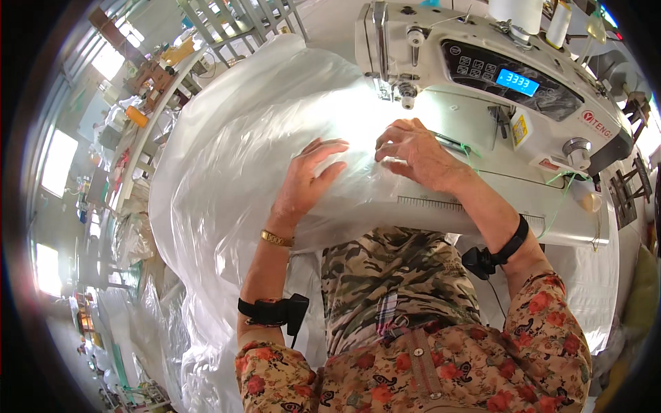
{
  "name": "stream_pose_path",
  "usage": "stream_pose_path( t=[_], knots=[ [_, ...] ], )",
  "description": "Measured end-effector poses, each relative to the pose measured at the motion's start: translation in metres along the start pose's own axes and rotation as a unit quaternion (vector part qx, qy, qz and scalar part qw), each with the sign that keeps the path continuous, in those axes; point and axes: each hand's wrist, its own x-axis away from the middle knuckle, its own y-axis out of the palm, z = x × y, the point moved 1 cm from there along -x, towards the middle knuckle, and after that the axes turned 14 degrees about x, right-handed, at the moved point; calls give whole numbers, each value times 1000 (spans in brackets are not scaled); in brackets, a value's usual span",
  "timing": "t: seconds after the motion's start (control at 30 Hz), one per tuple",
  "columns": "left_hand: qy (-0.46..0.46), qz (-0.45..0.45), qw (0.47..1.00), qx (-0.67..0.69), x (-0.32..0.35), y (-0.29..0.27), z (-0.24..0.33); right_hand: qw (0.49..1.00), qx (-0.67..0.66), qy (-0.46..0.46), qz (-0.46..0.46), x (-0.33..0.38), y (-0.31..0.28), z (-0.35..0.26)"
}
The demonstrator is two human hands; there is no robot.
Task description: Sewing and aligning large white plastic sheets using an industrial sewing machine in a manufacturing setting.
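Note:
A large sheet of clear plastic film (227, 151) spreads over the sewing table and hangs down its left side. My left hand (308, 177) is over the film with its fingers stretched out and the thumb apart. Just below the needle area, my right hand (416, 155) has its fingers bent over the film's right part, with a gap between thumb and fingers. I see nothing gripped in either hand. The white sewing machine (392, 51) stands beyond my hands, its presser foot area (385, 88) lost in the lamp's bright glare.
A ruler scale (430, 202) runs along the table's front edge. Green thread (566, 180) trails at the right. White thread cones (525, 15) stand on the machine. At far left is a cluttered bench (155, 113); a metal rack (231, 31) stands behind.

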Motion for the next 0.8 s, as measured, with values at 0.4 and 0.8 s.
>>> stream_pose_path(
  t=[0.4, 0.8],
  knots=[
    [-104, -74, 992, 22, -31, 19, 3, 988, -20, 115, 99, -3, 14, 0],
    [-69, 31, 995, 61, -46, 19, -29, 965, -115, 226, 67, -5, 9, 2]
  ],
)
